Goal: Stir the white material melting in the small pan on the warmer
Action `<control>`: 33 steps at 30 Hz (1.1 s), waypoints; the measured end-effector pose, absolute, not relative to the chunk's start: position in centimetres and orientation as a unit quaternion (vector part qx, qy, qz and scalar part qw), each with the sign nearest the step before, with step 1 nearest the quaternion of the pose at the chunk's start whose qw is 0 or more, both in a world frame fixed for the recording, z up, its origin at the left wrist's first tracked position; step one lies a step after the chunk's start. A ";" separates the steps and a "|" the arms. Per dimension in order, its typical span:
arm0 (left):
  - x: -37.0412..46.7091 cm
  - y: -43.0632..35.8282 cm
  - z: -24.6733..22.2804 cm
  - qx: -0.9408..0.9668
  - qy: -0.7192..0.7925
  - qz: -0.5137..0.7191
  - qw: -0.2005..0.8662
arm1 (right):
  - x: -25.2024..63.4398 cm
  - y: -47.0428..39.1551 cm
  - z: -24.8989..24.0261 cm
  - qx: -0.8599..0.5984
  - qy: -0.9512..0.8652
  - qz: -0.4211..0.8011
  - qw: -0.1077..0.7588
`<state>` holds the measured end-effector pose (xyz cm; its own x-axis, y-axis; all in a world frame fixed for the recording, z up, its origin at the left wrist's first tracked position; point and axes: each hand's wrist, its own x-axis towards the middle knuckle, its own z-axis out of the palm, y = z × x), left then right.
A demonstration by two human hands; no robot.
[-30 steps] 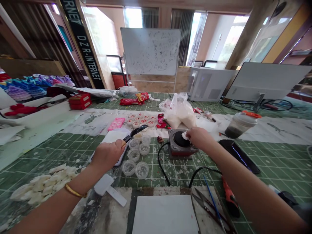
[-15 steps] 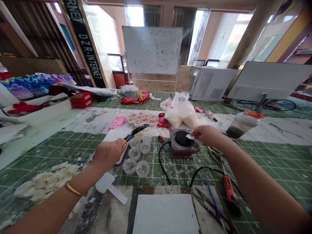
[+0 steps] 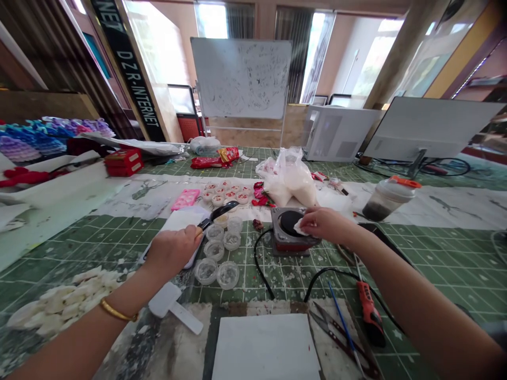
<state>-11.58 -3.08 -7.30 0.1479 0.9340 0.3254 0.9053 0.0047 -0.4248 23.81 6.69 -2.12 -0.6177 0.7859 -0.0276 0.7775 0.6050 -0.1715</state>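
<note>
The black spoon (image 3: 225,210) is gripped by the left hand (image 3: 174,250) near clear cups (image 3: 214,250); a white wad (image 3: 299,227) is pinched by the right hand (image 3: 327,224) at the hot plate (image 3: 288,221). Red bits on white are held in farther cups (image 3: 231,195), dark contents in an orange-lidded jar (image 3: 390,198).

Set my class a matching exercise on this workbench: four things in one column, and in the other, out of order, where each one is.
Things
1. black ladle-like utensil
2. white wad
3. pink mould
4. scissors

Places
A. right of the white sheet, with a blue stick lying across
B. pinched by the right hand, at the hot plate
C. left of the clear cups with red bits
D. gripped by the left hand

Right pairs: 1-D, 2-B, 3-C, 4-A
</note>
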 end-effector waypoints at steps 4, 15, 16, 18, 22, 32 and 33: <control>-11.5 -3.2 -7.2 -0.708 -0.647 0.031 0.281 | 23.1 8.2 -2.6 -0.510 -0.858 0.039 0.043; -11.8 -3.2 -7.2 -0.710 -0.654 0.023 0.260 | 20.9 6.3 -1.9 -0.446 -0.890 0.093 0.027; -11.7 -3.3 -7.1 -0.710 -0.655 0.021 0.259 | 20.6 6.9 -2.0 -0.446 -0.890 0.089 0.036; -11.7 -3.3 -7.1 -0.707 -0.656 0.015 0.264 | 20.4 8.3 -2.3 -0.459 -0.884 0.076 0.048; -11.8 -3.5 -7.0 -0.708 -0.650 0.017 0.277 | 21.7 9.0 -2.6 -0.515 -0.855 0.049 0.032; -11.3 -3.4 -6.8 -0.713 -0.652 0.016 0.260 | 19.6 8.1 -2.5 -0.503 -0.863 0.043 0.032; -11.3 -3.4 -6.8 -0.714 -0.651 0.014 0.258 | 19.8 8.4 -2.5 -0.517 -0.854 0.036 0.031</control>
<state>-11.32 -3.38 -6.82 0.1518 0.9363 0.3167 0.9222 -0.0188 -0.3863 19.83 8.43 -2.51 -0.4628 0.8863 0.0148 0.8819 0.4621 -0.0937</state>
